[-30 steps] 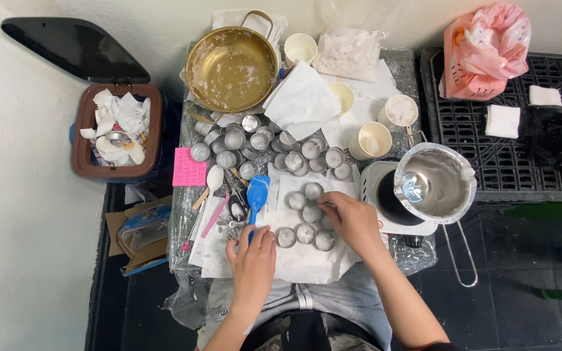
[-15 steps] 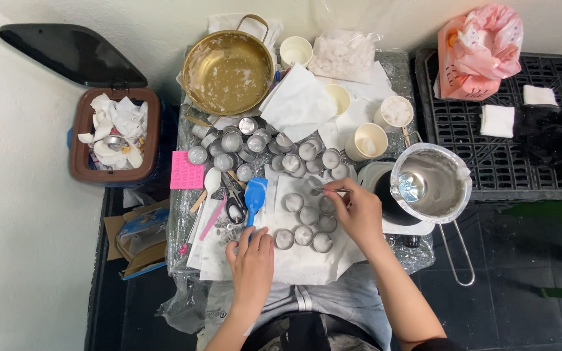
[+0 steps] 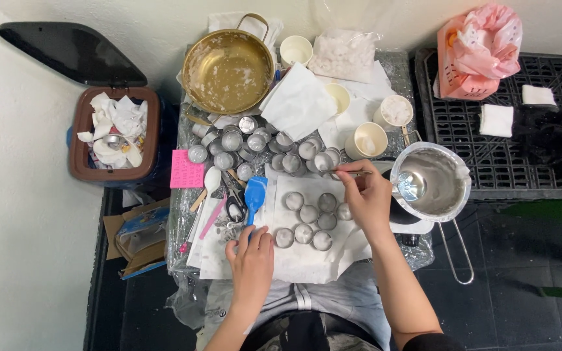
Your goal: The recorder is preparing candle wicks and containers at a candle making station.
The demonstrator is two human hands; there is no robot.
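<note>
While my right hand [image 3: 367,198] pinches thin tweezers [image 3: 345,173] level, tips just past my fingers over a cup [image 3: 323,160] | left hand [image 3: 253,250] flat, grasping nothing, pinning the paper [image 3: 307,260] so cups [image 3: 304,233] beside it stay put | spatula [image 3: 255,195] just above.

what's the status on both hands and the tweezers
Left hand flat on paper sheet. Right hand pinches tweezers over small metal cups. Nothing blocking.
</note>
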